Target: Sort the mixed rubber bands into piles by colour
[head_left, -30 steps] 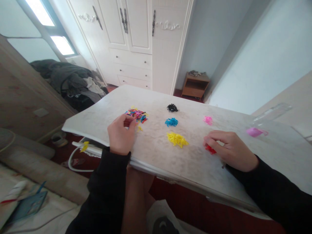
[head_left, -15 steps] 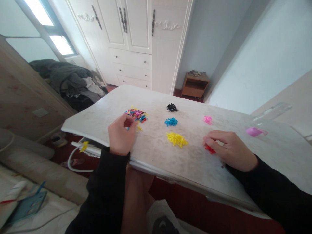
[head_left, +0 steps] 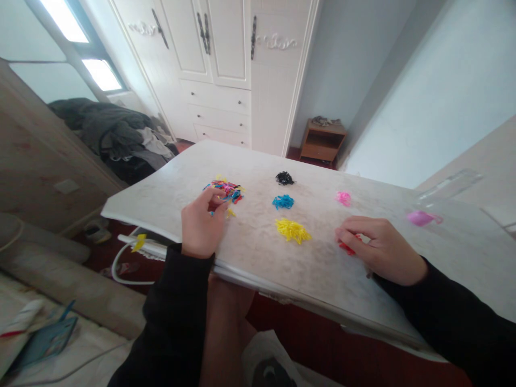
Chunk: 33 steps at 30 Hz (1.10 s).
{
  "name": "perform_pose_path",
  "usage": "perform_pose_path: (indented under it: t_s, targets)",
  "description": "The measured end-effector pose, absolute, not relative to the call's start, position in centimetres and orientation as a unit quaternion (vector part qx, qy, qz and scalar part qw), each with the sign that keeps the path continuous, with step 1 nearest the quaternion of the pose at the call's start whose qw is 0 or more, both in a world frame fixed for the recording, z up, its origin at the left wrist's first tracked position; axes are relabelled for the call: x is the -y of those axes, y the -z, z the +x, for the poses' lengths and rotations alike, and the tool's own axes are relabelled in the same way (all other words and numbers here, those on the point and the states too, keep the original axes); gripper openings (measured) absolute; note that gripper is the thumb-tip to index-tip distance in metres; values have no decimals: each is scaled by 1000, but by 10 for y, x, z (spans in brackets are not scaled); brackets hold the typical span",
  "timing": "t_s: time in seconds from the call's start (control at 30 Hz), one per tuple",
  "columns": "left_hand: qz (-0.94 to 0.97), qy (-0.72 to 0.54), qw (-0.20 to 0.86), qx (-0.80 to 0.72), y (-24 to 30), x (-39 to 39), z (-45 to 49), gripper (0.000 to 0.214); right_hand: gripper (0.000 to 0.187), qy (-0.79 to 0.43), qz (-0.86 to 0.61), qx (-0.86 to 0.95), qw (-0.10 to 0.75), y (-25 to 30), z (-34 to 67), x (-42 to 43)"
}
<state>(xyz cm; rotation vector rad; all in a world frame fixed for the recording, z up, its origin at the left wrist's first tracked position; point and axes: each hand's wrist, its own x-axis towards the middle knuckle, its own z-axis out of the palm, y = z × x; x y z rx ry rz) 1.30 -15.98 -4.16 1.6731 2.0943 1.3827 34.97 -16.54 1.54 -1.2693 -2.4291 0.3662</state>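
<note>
My left hand (head_left: pixel 203 223) is at the near edge of a mixed pile of small coloured rubber bands (head_left: pixel 228 189), its thumb and forefinger slightly apart and no band plainly between them. Over a small red pile (head_left: pixel 345 246) rests my right hand (head_left: pixel 379 247), fingers closed in a pinch. What those fingertips hold, if anything, is hidden. Between the hands lie a yellow pile (head_left: pixel 293 231), a blue pile (head_left: pixel 283 201) and a black pile (head_left: pixel 285 178). Beyond my right hand is a pink pile (head_left: pixel 344 199).
All the piles lie on a pale marbled table (head_left: pixel 250 258). A pink pouch-like object (head_left: pixel 421 217) and a clear plastic container (head_left: pixel 451 185) are at the right. Behind stand a white wardrobe (head_left: pixel 217 102) and a small wooden cabinet (head_left: pixel 322 142).
My left thumb and forefinger have parted slightly, and that hand has shifted a little at the mixed pile. My right hand stays almost still over the red pile.
</note>
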Motion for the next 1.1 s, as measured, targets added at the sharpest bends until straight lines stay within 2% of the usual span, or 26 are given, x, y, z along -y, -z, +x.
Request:
perform_pose_path:
  t_s: [0.2, 0.33, 0.4, 0.63, 0.8, 1.1]
  targets:
    - [554, -485, 89, -671, 44, 159, 14, 16, 37, -136, -429, 872, 193, -17, 348, 165]
    - [550, -556, 203, -589, 41, 162, 34, 15, 22, -140, -373, 890, 223, -12, 348, 166]
    - [573, -545, 281, -544, 37, 165, 52, 16, 15, -139, -329, 905, 231, -10, 348, 167]
    - [635, -494, 391, -447, 16, 165, 109, 14, 40, -145, -254, 934, 203, -9, 348, 168]
    - [641, -505, 390, -426, 10, 162, 125, 12, 49, -135, -253, 934, 210, -8, 347, 169]
    - [625, -500, 425, -423, 14, 166, 133, 7, 48, -121, -269, 927, 233, -4, 346, 170]
